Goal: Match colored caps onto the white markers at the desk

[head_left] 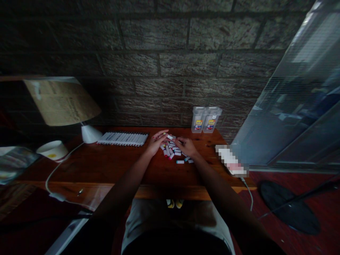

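Observation:
My left hand point(157, 141) is above the far side of a loose pile. Its thumb and fingers are closed on a small white marker cap point(169, 136) with a yellowish end. From the other side, my right hand point(186, 146) reaches in with bent fingers, its thumb and fingertips closed at the cap's right end. Under both hands lie several white marker caps point(167, 151) with pink, red, teal and blue ends, partly hidden by the fingers. One teal-ended cap point(180, 162) rests nearer the table edge.
A neat row of white markers point(123, 139) lies to the left on the wooden table point(106, 166). Two clear plastic cases point(202, 124) stand at the back right. Further left are a lamp point(90, 134) and a white bowl point(54, 150). A pixelated device point(231, 160) with a cable sits at the right edge.

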Demonstrator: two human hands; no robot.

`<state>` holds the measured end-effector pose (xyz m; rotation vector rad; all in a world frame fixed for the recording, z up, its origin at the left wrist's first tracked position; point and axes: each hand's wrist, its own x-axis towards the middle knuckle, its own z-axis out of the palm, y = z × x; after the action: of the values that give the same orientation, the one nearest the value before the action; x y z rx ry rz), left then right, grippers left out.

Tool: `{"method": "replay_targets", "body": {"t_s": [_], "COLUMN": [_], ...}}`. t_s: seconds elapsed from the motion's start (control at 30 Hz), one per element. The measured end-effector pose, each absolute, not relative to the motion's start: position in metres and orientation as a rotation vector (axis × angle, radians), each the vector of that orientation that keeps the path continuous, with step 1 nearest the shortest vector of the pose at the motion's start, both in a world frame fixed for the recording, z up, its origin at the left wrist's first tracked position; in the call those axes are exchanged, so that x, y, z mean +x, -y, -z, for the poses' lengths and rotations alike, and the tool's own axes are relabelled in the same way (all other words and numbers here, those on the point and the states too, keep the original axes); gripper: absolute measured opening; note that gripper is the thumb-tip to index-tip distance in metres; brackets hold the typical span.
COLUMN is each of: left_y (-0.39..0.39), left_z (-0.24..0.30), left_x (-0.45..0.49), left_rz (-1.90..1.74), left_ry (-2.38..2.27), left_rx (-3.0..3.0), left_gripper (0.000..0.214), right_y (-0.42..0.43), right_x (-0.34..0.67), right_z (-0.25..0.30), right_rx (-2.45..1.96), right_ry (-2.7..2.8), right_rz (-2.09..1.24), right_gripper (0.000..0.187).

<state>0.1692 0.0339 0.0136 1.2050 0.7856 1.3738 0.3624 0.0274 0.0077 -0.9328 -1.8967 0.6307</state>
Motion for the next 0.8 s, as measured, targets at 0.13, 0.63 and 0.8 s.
{"method": "replay_targets", "body": {"t_s": [0.13, 0.63, 0.8], "left_y": [-0.034, -0.037, -0.036], "left_z": [-0.013, -0.01, -0.012], "left_x": [0.171, 0.171, 0.171], "left_rz": [-1.425, -1.38, -1.394], "left_ry": [-0.855, -0.879, -0.859], "left_rx": [1.211, 1.231, 1.203], "left_gripper": [0.054, 0.057, 0.056], "right_y": [-0.023, -0.02, -0.017], "right_x": [0.362, 0.365, 0.363], "right_z": [-0.012, -0.02, -0.02], "right_rx": [-0.914, -1.013, -1.018], "right_ry": [1.897, 1.9, 1.874], "right_rz": [-0.605, -0.497, -0.468], "right_gripper": [0.047, 0.059, 0.056]}}
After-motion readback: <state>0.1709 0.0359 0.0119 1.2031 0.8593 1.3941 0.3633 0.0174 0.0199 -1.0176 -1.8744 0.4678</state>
